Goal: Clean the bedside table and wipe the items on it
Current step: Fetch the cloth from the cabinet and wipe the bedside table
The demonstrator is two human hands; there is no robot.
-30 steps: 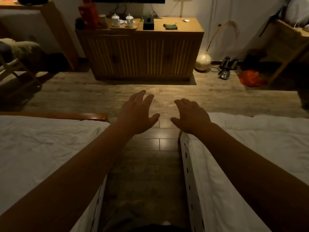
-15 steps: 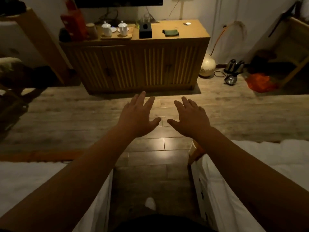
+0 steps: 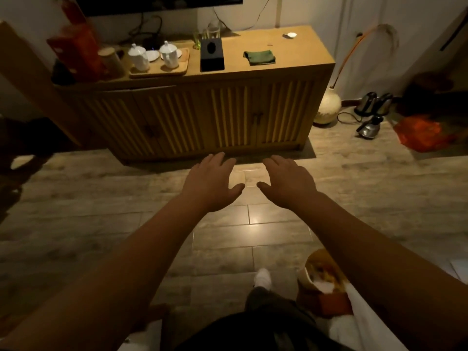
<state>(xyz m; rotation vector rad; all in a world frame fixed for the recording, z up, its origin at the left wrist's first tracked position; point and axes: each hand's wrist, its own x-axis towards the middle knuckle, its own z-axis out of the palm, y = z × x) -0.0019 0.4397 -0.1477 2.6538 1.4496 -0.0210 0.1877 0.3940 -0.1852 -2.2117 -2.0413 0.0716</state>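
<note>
closer now, the table fills the upper view and the beds have slipped almost out of sight. left hand and right hand hang out front, fingers spread, holding nothing. best to take the green cloth first (folded flat, right of the black tissue box), then lift each piece off before wiping. table top looks pale wood, cluttered left with two white pots on a tray.

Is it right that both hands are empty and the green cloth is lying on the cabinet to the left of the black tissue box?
Not quite. The head view shows the green cloth to the right of the black tissue box on the cabinet. The left hand and right hand are indeed empty.
</note>
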